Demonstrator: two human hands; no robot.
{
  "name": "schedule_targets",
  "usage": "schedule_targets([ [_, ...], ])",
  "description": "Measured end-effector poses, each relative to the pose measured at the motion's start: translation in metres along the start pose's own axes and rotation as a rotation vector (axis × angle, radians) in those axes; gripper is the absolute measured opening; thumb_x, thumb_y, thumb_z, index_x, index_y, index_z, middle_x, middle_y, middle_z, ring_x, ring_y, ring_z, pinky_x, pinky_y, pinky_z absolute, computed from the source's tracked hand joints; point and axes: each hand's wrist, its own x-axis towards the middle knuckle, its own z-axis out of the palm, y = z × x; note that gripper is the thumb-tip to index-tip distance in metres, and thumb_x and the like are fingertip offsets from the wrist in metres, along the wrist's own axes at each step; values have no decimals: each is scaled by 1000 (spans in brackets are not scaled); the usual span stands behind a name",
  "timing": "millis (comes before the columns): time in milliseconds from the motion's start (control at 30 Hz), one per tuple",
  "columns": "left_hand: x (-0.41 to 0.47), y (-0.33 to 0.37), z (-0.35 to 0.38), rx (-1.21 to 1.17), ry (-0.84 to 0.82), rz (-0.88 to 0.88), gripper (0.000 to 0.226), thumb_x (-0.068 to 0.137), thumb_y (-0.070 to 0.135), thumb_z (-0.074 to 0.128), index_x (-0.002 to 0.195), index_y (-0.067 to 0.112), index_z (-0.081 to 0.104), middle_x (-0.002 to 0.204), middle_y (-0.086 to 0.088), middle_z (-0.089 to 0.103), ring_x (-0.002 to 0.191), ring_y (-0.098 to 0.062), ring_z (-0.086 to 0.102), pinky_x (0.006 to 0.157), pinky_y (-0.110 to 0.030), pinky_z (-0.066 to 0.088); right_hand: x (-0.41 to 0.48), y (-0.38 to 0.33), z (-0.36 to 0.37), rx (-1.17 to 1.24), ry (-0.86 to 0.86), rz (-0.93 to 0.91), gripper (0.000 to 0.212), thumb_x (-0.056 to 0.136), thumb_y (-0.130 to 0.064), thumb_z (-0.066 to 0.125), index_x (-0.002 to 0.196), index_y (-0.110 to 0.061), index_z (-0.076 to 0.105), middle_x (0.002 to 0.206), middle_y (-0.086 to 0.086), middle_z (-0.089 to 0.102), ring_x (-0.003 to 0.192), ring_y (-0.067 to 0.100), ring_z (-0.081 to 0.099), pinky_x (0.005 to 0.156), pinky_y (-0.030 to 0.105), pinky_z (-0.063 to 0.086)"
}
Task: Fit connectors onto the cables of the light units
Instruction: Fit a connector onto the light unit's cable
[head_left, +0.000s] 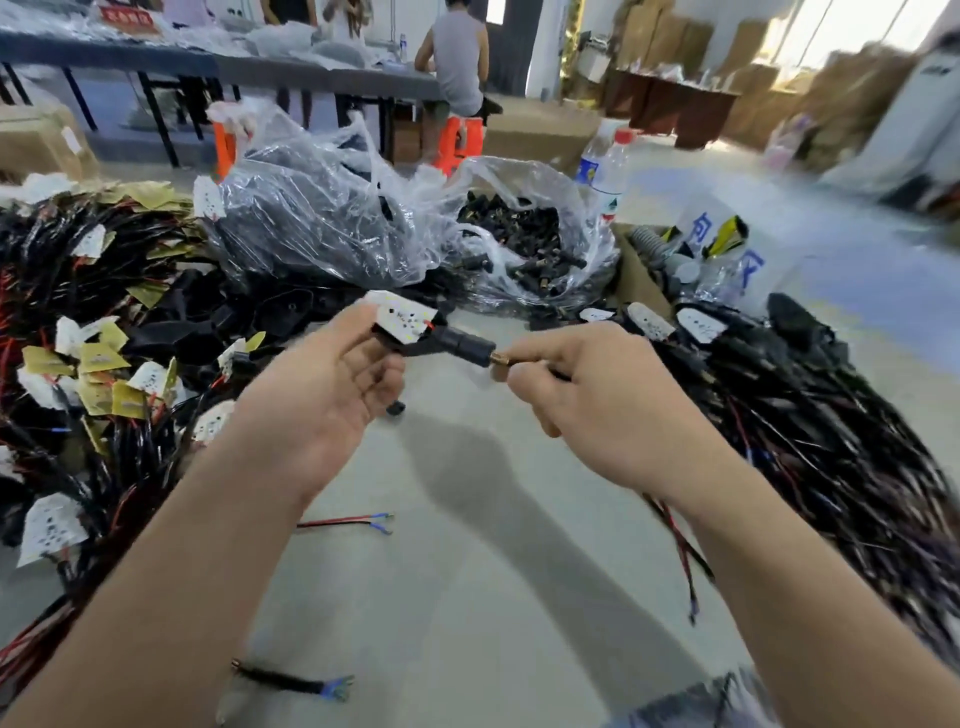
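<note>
My left hand (332, 374) grips a light unit (405, 319), a white LED board on a black housing, held up over the middle of the table. A black cylindrical connector (462, 343) sticks out of the unit to the right. My right hand (587, 384) pinches a cable end with a brass tip (500, 358) right at the connector's mouth. Red and black wires (680, 551) trail from under my right wrist.
A heap of wired light units (88, 332) lies on the left and a pile of black cables (810, 415) on the right. Clear bags of black connectors (524, 244) and housings (311, 218) sit behind. Loose wire pieces (348, 522) lie on the grey table (467, 597). A water bottle (605, 171) stands behind; a person (457, 57) sits far back.
</note>
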Motion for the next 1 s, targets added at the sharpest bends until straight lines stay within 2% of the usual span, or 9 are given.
schedule_targets([
  [133,5,-28,60,0,-71,-85,4,99,1,56,99,1,60,65,-5,66,51,-11,64,53,-19,56,-11,38,-22,-87,155,153,17,92,-30,65,81,-25,76,58,-5,66,60,11,60,56,15,43],
  [200,10,-47,84,-25,-104,-135,11,97,-6,55,106,1,59,82,-9,67,63,-13,68,63,-22,61,-13,58,-29,-157,311,232,13,89,-30,67,82,-28,78,62,-13,67,66,10,61,63,21,44],
  [300,19,-73,107,45,-179,-157,48,92,-15,56,137,0,50,128,-13,61,100,-18,65,83,-28,59,-9,89,-34,-201,445,343,15,88,-24,66,96,-28,78,83,-5,75,87,22,69,83,30,52],
  [400,26,-96,114,413,-275,-80,75,87,-18,55,155,8,36,156,-4,43,125,-14,52,91,-25,49,-10,110,-23,-307,395,393,41,85,-11,62,122,-25,72,121,4,71,116,27,60,103,36,45],
  [500,28,-109,104,730,-302,11,77,82,-14,58,153,15,43,146,2,51,128,-9,46,96,-26,40,-15,111,1,-498,338,248,41,73,-4,62,110,-19,74,123,0,66,119,30,52,102,40,41],
  [633,17,-115,81,894,-315,70,52,81,-4,56,122,23,70,123,-2,71,117,-25,64,97,-40,54,-16,89,41,-457,259,85,39,67,-11,64,104,-18,75,124,2,66,121,31,52,104,42,39],
  [800,7,-99,41,1269,-185,236,43,78,8,51,106,34,70,92,10,73,89,-19,64,63,-23,48,-3,64,95,-316,111,2,33,69,-3,61,99,-14,71,114,1,65,113,27,53,97,39,43],
  [933,9,-75,-6,1414,-25,303,41,82,11,56,108,38,73,104,11,71,99,-23,61,59,-32,55,17,44,140,-133,39,-8,39,74,-4,60,110,-15,69,118,1,65,112,26,54,92,36,44],
  [1000,15,-63,-29,1521,59,346,36,87,17,60,115,37,72,119,7,68,111,-24,59,85,-38,55,28,35,159,-89,14,-27,36,79,-8,59,112,-15,68,114,-1,66,110,25,53,89,33,42],
])
